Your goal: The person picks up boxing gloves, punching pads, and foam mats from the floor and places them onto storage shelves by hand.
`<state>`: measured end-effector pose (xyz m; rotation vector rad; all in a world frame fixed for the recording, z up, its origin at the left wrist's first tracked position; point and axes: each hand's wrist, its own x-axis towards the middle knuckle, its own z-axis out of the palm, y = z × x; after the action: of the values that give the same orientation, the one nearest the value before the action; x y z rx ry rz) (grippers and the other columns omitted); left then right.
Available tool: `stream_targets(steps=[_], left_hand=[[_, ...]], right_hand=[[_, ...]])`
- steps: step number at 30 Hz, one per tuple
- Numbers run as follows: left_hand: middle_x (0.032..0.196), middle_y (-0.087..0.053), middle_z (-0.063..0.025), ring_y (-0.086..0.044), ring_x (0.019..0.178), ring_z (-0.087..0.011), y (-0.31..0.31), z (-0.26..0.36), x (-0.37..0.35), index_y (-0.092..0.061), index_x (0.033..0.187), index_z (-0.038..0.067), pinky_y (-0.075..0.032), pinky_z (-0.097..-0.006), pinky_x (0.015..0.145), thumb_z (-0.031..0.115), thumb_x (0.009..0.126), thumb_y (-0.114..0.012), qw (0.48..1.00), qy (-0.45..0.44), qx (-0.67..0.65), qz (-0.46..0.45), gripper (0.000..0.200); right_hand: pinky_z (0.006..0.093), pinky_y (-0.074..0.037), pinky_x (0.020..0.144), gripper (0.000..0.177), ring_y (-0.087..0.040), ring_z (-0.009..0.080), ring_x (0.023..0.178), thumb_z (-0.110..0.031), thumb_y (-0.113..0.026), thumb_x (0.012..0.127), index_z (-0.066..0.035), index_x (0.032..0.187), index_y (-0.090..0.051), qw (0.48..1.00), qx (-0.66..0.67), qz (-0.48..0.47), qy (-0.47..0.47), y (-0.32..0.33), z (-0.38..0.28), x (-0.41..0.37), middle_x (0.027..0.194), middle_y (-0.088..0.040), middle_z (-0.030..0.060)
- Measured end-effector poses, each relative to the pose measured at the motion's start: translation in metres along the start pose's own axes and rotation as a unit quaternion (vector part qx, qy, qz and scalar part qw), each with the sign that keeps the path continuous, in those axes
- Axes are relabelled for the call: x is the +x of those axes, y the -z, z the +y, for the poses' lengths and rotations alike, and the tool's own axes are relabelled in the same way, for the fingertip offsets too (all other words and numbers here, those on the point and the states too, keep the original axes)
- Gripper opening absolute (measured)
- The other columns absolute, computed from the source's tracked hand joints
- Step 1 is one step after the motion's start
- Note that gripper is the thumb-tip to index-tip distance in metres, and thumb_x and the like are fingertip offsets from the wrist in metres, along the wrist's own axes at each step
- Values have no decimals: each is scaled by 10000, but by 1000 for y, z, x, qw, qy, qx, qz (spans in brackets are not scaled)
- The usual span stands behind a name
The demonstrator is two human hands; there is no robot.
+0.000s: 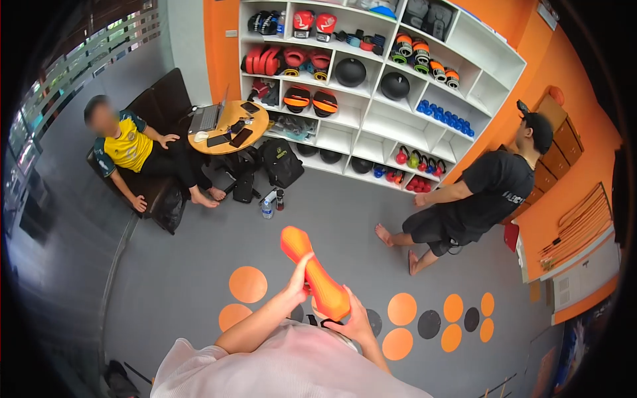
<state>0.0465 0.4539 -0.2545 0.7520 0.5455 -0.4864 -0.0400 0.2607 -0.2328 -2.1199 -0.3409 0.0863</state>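
White shirt (pixel 285 371) nearest; just beyond it the left hand (pixel 295 285) wraps the middle of a tilted orange dumbbell (pixel 310 268). The right hand (pixel 357 322) cups its lower end, above the grey floor (pixel 186 265). A snug two-handed grip would likely steady it.

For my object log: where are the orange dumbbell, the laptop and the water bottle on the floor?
orange dumbbell (pixel 296 243), head view, on its upper end.
laptop (pixel 204 119), head view, on its grey base.
water bottle (pixel 267 209), head view, on its body.

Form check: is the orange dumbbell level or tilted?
Tilted: the orange dumbbell slants upper left to lower right, left hand mid-handle, right hand at its near end.
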Motion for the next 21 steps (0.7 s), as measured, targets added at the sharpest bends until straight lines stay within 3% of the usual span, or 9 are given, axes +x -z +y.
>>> stream_targets(steps=[2,5,8,12,15,18,20,21], left_hand=[[885,-601,-47,-590,880,-200,-8,-5,23,-579,971,128,-470,-403,819,623,745,-643,998,33,2,49,549],[868,-589,-36,-566,850,-210,-21,7,51,-592,928,139,-450,-460,825,631,740,-636,995,75,-12,69,529],[888,-586,-38,-543,872,-235,-34,20,91,-603,892,148,-418,-526,857,631,734,-639,991,107,-25,73,509],[957,-582,-49,-559,945,-249,-62,47,154,-592,974,142,-415,-571,878,623,738,-639,993,66,-32,96,538],[992,-584,-53,-566,979,-246,-85,81,190,-577,1024,137,-418,-573,891,623,745,-635,995,18,-43,93,563],[971,-599,-64,-582,955,-250,-108,109,207,-568,1041,133,-443,-526,884,603,779,-616,990,-37,-62,118,540],[960,-599,-44,-580,938,-243,-115,125,229,-583,978,147,-455,-530,837,624,758,-635,991,-83,-70,74,528],[886,-615,-81,-610,884,-259,-123,131,238,-558,1047,119,-483,-465,835,567,837,-570,987,-87,-109,78,495]], right_hand=[[394,-433,1011,936,-502,312,1245,-270,-871,564,-44,1361,-435,998,58,7,-34,-4,8,22,1310,-554,119],[395,-457,987,916,-551,312,1189,-251,-870,550,-41,1338,-451,995,87,-19,-36,16,17,58,1262,-588,119],[378,-487,946,906,-616,260,1109,-283,-892,539,-61,1313,-478,996,38,-33,-67,34,49,96,1212,-619,117],[382,-489,944,917,-615,280,1106,-312,-899,527,-64,1306,-482,993,80,-29,-76,55,97,161,1189,-629,130],[419,-470,973,933,-569,343,1155,-339,-887,536,-56,1320,-467,993,102,-57,-32,84,105,229,1245,-585,163],[425,-468,975,937,-564,363,1151,-339,-887,537,-48,1319,-460,993,61,-98,20,103,110,281,1254,-569,190],[427,-481,955,922,-587,353,1116,-329,-892,533,-57,1308,-474,990,82,-102,52,110,121,311,1239,-583,169],[427,-481,955,922,-587,353,1116,-329,-892,533,-57,1308,-474,990,87,-107,41,112,128,328,1239,-583,169]])
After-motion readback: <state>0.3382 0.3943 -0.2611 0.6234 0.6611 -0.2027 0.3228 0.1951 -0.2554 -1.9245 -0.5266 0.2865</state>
